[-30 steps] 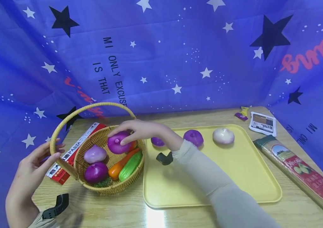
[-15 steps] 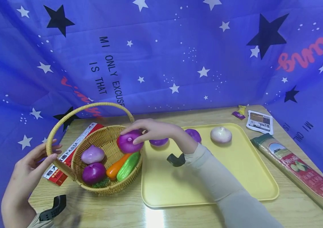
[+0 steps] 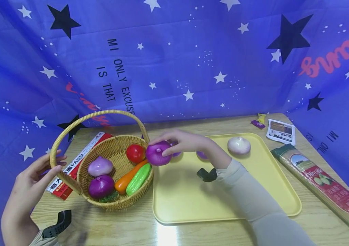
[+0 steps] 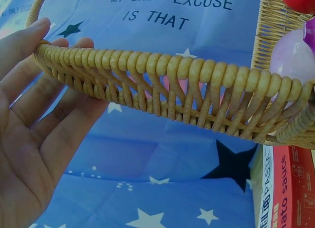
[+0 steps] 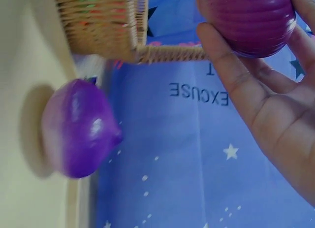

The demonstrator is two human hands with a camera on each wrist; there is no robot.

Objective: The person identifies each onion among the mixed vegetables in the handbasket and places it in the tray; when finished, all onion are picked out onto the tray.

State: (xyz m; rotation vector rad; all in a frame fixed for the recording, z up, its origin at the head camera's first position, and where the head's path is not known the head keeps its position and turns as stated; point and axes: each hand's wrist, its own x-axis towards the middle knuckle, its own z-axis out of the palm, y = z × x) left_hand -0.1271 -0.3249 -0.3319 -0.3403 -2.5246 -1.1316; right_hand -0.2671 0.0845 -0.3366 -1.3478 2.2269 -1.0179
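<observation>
My right hand holds a purple onion between thumb and fingers, above the gap between the wicker basket and the yellow tray. In the right wrist view the fingers curve around this onion. My left hand grips the basket's arched handle, thumb on one side and fingers on the other. Inside the basket lie a red tomato, a carrot, a green cucumber-like vegetable, a dark purple onion and a pale purple one.
A white onion sits on the tray's far side; a purple onion shows there in the right wrist view. A pasta box lies behind the basket. Right of the tray are a long pasta bag, a sachet and wrapped candies.
My right hand has carried the purple onion rightward, from over the basket's inside to past its right rim, uncovering the tomato. The left hand keeps its hold on the handle.
</observation>
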